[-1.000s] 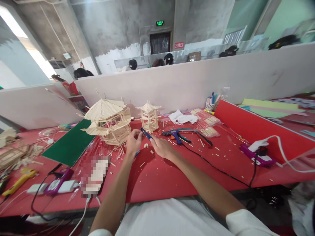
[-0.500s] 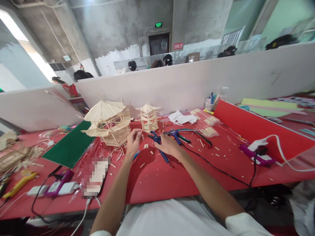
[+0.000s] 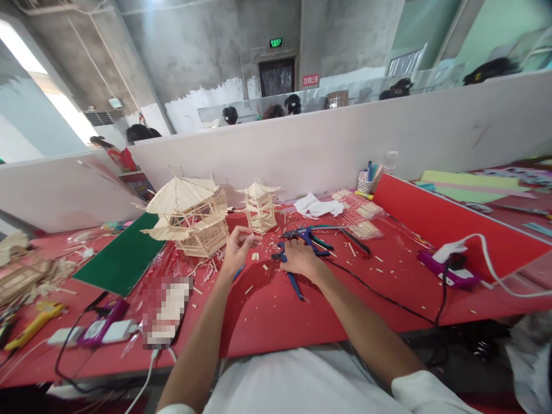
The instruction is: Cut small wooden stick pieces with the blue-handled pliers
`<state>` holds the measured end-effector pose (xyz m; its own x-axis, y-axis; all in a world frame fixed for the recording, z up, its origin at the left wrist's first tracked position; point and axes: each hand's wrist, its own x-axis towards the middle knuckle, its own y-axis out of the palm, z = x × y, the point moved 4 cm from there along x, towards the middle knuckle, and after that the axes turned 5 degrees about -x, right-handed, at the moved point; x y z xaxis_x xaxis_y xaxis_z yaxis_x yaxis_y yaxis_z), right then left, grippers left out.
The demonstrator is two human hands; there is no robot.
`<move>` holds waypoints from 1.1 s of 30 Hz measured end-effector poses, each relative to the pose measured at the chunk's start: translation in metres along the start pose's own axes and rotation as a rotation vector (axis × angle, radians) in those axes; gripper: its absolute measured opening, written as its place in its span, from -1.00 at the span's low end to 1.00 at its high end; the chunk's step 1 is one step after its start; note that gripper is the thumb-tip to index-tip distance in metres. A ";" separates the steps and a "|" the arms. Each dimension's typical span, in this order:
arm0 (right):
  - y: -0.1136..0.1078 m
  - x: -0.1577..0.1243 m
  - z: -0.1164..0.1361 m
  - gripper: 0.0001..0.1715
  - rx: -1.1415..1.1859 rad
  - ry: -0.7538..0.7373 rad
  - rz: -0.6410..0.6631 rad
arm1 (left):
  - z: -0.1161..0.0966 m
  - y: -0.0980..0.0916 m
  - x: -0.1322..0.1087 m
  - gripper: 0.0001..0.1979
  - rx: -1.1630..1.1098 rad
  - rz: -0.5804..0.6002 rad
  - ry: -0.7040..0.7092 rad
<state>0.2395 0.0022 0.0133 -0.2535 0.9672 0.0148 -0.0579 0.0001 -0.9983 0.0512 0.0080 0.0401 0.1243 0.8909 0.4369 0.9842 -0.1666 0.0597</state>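
My left hand (image 3: pixel 238 248) is closed, fingertips pinched together beside the larger wooden stick pavilion (image 3: pixel 190 215); a small pale piece seems to be at the fingertips, too tiny to name. A blue pen-like tool (image 3: pixel 238 272) shows beside that hand. My right hand (image 3: pixel 301 257) lies over blue-handled pliers (image 3: pixel 295 284), its fingers curled and partly hidden, near the blue glue gun (image 3: pixel 307 234). Between and behind the hands stands a smaller stick tower (image 3: pixel 259 208). Short stick pieces (image 3: pixel 255 256) lie on the red table between my hands.
A green board (image 3: pixel 121 253) and a phone (image 3: pixel 172 310) lie left. Behind the right hand are white tissue (image 3: pixel 317 206) and bagged sticks (image 3: pixel 366 229). A red board (image 3: pixel 457 227) and purple power strip (image 3: pixel 448 270) stand right; a black cable crosses the table.
My right hand and the pliers have moved toward me and slightly right, away from the smaller tower. My left hand has shifted slightly right.
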 end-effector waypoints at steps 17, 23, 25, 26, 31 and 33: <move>-0.022 0.010 0.025 -0.69 1.147 -0.408 -0.157 | 0.005 0.007 0.002 -0.77 0.361 0.112 0.230; -0.017 0.011 0.026 -0.61 1.305 -0.398 -0.033 | -0.002 0.009 0.000 -0.79 0.434 0.205 0.236; -0.016 0.010 0.026 -0.61 1.300 -0.406 -0.024 | -0.003 0.009 -0.001 -0.79 0.446 0.238 0.223; -0.016 0.010 0.026 -0.61 1.288 -0.414 -0.020 | -0.003 0.010 -0.002 -0.79 0.449 0.262 0.216; -0.010 0.012 0.029 -0.62 1.282 -0.438 0.023 | 0.002 0.011 -0.005 -0.78 0.463 0.352 0.181; -0.008 0.013 0.030 -0.61 1.322 -0.422 0.024 | 0.004 0.012 -0.006 -0.77 0.466 0.355 0.179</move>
<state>0.2081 0.0072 0.0236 -0.5232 0.8146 0.2505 -0.8508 -0.4822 -0.2090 0.0623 0.0025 0.0349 0.4718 0.7233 0.5043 0.8430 -0.2023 -0.4985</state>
